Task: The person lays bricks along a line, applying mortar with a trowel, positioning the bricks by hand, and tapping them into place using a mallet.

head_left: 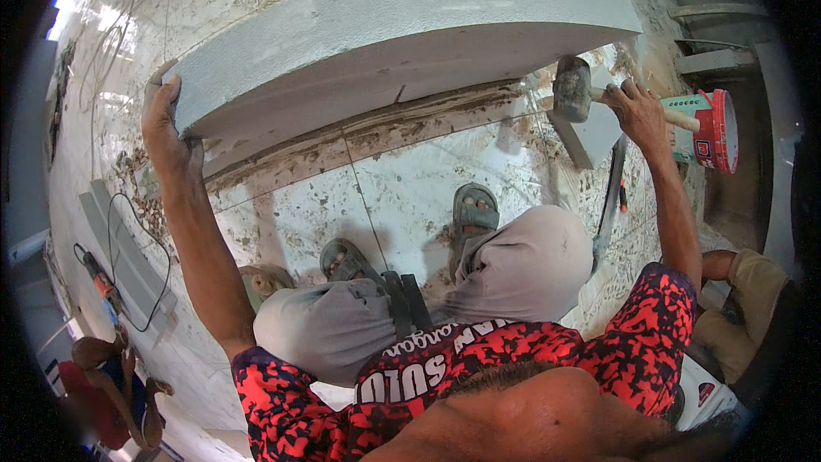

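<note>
A long, light grey slab (402, 15) stretches across the far side, its rough upper face and a smooth side face showing. Below its near side runs a strip of brown mortar (368, 141) on the dirty tiled floor. My left hand (167, 115) is closed round the slab's left end, thumb on top. In my right hand (634, 115) is a mallet, its handle gripped and its dark head (571, 90) near the slab's right end. Beneath the mallet lies a short pale block (588, 139).
At right stands a red-rimmed green and white bucket (723, 133). A long dark bar (610, 197) lies near my right knee. At left are grey strips (128, 244) and a corded power tool (98, 272). One person (107, 389) is lower left, another (740, 316) lower right.
</note>
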`<state>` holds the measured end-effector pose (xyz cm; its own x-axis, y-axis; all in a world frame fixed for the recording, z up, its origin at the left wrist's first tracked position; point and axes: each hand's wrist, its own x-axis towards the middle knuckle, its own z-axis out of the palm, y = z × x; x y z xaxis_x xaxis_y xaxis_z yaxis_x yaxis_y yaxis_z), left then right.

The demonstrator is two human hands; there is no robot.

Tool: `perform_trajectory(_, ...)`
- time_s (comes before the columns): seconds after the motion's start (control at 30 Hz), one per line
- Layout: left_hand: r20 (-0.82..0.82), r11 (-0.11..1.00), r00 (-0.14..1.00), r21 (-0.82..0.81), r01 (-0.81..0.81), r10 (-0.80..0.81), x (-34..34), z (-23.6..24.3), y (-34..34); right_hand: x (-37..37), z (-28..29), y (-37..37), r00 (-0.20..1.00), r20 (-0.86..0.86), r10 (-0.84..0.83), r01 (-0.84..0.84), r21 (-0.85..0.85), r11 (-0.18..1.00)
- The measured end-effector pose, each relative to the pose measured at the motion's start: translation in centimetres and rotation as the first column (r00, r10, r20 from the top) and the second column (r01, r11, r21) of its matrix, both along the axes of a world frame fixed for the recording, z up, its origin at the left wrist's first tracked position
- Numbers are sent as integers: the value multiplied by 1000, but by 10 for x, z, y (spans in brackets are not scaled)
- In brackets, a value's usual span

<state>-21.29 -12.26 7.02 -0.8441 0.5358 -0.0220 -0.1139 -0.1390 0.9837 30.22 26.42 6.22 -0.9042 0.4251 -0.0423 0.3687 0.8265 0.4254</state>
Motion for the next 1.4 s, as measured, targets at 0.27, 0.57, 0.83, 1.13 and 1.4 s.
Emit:
perform_trajectory(0.27, -20, 1000, 999, -1, -29, 29, -5, -4, 0, -2, 4, -1, 999, 35, -3, 3, 5, 1000)
perform_trajectory(0.57, -1, 1000, 1000, -10, -19, 19, 5, 4, 4, -12, 7, -5, 1000, 11, -2, 2, 4, 1000)
perform_trajectory(0.83, -14, 999, 999, -32, -37, 36, 7, 4, 7, -16, 13, -30, 987, -114, -110, 73, -292, 954)
perform_trajectory(1.13, -60, 996, 996, -48, -71, 68, 8, 12, -2, -37, 83, -56, 465, -698, -545, -239, -691, 682)
perform_trajectory(1.4, -49, 1000, 999, 10, -16, 16, 18, 13, 7, -60, 107, 2, 603, -650, -462, 240, -405, 882)
